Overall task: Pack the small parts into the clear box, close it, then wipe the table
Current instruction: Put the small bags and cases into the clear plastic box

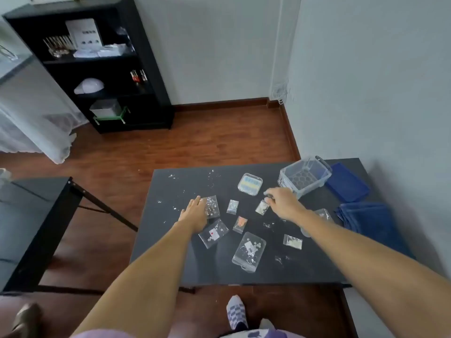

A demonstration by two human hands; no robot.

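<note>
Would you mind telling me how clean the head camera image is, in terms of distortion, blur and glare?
Head view: wide-angle bending bows the table edges and walls; light is soft and even, with no hard shadows; the right hand is slightly motion-blurred at the fingertips; the clear box and small bags catch pale glints, hiding their contents.

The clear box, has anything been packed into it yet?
No, the clear box stands open and empty, only its honeycomb-patterned bottom showing.
</note>
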